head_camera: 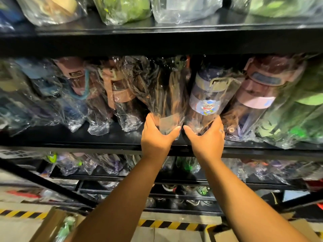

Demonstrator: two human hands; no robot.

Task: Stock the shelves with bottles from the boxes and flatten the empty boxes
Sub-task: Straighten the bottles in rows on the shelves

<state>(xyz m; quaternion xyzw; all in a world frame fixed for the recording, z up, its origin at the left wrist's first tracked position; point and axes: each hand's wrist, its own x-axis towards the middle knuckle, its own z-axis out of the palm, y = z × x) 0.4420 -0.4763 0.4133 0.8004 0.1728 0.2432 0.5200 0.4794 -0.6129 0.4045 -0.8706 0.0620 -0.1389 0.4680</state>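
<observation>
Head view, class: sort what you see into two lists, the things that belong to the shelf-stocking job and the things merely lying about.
Belongs to the job:
left hand, gripping the brown wrapped bottle
right hand, gripping the sticker bottle
middle shelf
cardboard box

Just lying about:
striped floor tape
blurred red item

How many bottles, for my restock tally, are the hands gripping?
2. The left hand grips a dark brown bagged bottle on the middle shelf; the right hand grips the cartoon-sticker bottle beside it.
</observation>
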